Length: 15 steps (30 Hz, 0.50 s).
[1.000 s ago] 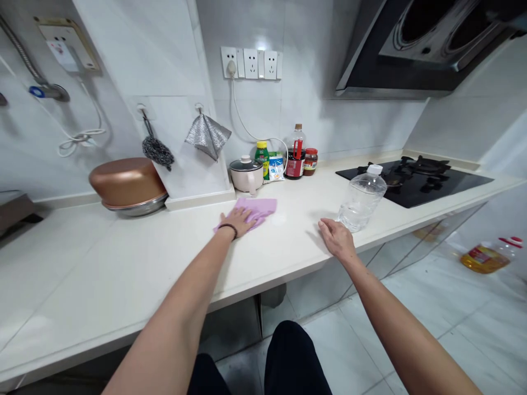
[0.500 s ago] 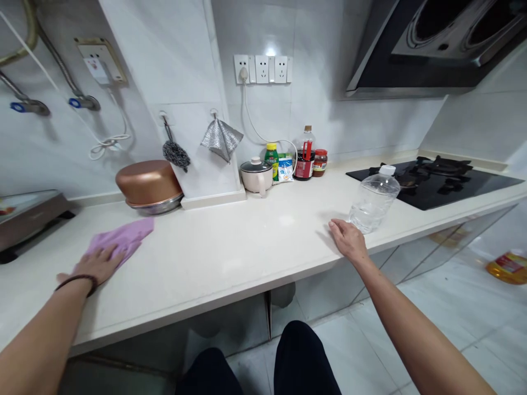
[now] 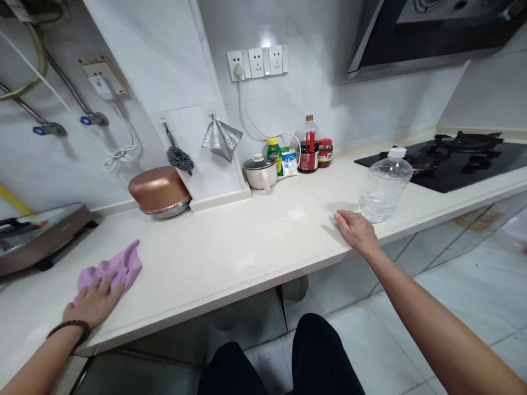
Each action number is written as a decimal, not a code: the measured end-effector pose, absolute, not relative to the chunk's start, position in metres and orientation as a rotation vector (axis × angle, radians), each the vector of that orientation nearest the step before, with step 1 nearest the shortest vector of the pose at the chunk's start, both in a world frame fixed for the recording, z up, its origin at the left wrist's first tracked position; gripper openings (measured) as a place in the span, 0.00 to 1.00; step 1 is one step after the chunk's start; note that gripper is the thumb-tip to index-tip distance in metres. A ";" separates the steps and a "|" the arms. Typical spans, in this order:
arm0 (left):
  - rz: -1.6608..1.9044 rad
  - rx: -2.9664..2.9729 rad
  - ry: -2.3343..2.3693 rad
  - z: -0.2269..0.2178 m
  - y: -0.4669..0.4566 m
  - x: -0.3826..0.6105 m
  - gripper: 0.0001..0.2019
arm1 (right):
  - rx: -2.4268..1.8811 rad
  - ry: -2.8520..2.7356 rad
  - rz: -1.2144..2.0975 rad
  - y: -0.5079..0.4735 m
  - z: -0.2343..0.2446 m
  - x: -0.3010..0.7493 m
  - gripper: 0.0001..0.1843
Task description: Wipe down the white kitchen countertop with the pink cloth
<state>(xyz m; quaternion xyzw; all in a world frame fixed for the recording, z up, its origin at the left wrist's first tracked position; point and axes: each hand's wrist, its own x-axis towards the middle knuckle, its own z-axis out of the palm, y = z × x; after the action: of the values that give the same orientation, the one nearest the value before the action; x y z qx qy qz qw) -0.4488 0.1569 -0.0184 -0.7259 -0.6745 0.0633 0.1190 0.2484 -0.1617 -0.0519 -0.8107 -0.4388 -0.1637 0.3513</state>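
My left hand (image 3: 93,300) lies flat with fingers spread on a purple cloth (image 3: 119,266), pressing it against the white countertop (image 3: 230,236) at the left. A dark beaded bracelet circles that wrist. The cloth is wrinkled, and part of it is hidden under my fingers. At the right, my right hand (image 3: 357,230) rests by the counter's front edge, holding nothing, its visible fingers loosely extended. Just beyond it stands a clear plastic bottle (image 3: 382,189) with a white cap, upright and partly filled with clear liquid.
An electric pan (image 3: 45,236) occupies the far left. Against the wall are an upturned copper-coloured pot (image 3: 158,189), a small lidded pot (image 3: 261,173), a green bottle (image 3: 274,153) and a red-lidded jar (image 3: 325,153). The black gas stove (image 3: 448,162) lies right, beneath a range hood (image 3: 428,41).
My left hand has drawn the cloth toward the counter's near edge, and the cloth is more bunched. My right hand stays beside the bottle. The view has turned and tilted slightly.
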 end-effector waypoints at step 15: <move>0.169 -3.054 -0.972 0.002 0.011 -0.079 0.43 | -2.102 -1.163 -0.426 -0.160 -0.057 0.254 0.28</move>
<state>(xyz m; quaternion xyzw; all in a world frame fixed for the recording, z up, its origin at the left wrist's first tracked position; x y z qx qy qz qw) -0.0791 0.0114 0.0023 -0.9510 -0.3027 0.0525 -0.0341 0.2538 -0.1602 -0.0567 -0.8091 -0.4476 -0.1641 0.3437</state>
